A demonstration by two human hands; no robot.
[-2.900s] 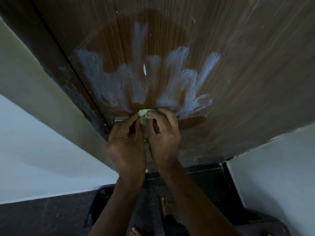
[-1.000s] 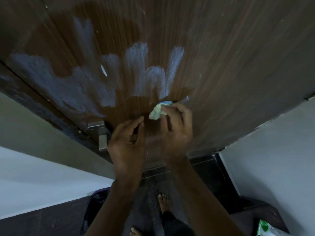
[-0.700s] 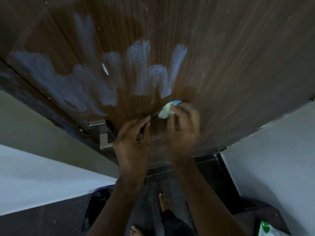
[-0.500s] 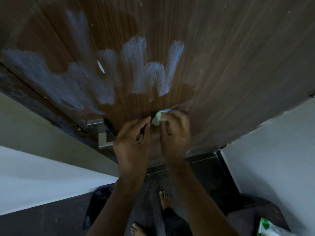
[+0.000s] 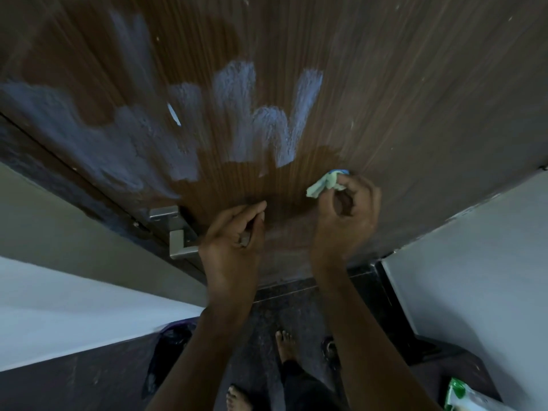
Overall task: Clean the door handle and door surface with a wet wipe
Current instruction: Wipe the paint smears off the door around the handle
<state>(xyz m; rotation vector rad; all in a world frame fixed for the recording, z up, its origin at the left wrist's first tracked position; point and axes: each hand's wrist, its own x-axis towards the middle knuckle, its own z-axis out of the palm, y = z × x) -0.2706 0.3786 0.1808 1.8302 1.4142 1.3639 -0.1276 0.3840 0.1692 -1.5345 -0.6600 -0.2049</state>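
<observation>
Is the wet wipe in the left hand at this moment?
No, the right hand pinches the crumpled wet wipe against the door, while the left hand grips the handle.

The wet wipe point(image 5: 324, 185) is a crumpled pale green wad with a blue-tinged top edge, pinched between my right hand's point(image 5: 345, 216) fingertips and lying against the door surface point(image 5: 415, 99) at about 1 o'clock from frame centre. That surface is brown, vertically grained wood, with whitish streaks smeared across it from 9 to 12 o'clock and a darker, clean patch just below them. The door handle point(image 5: 179, 243) is a squared silver metal lever at 8 o'clock, its inner end hidden behind my left hand point(image 5: 234, 244).
</observation>
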